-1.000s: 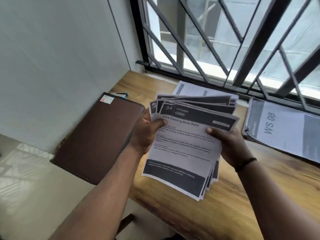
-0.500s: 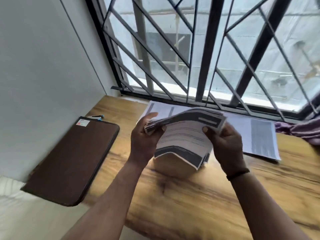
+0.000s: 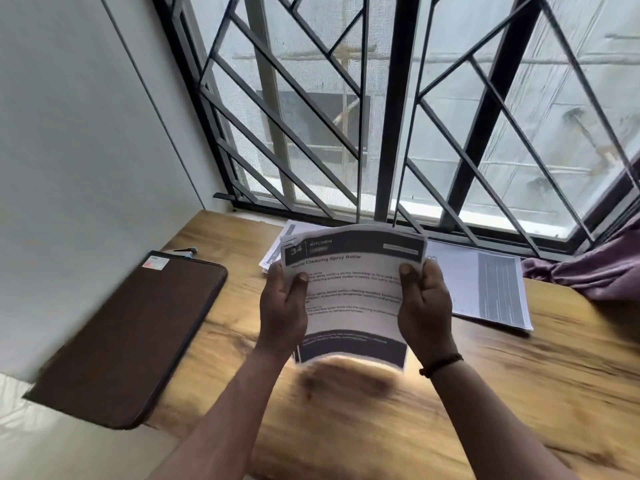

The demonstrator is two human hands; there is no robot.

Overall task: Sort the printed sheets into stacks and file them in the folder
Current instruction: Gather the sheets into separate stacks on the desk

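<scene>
Above the tabletop (image 3: 381, 410), the left hand (image 3: 284, 306) and right hand (image 3: 424, 306) grip the sheaf of printed sheets (image 3: 353, 292) by its side edges (light, floppy, prone to fanning); supporting both edges suits it best.

Plenty of soft daylight coming in through the barred window (image 3: 398, 116) straight ahead, no harsh glare. Motion blur smears the desk (image 3: 519, 393) grain and the lower edge of the held sheets (image 3: 353, 299), small print is unreadable. Wide lens bends the window bars and the wall (image 3: 86, 133) at the edges.
</scene>
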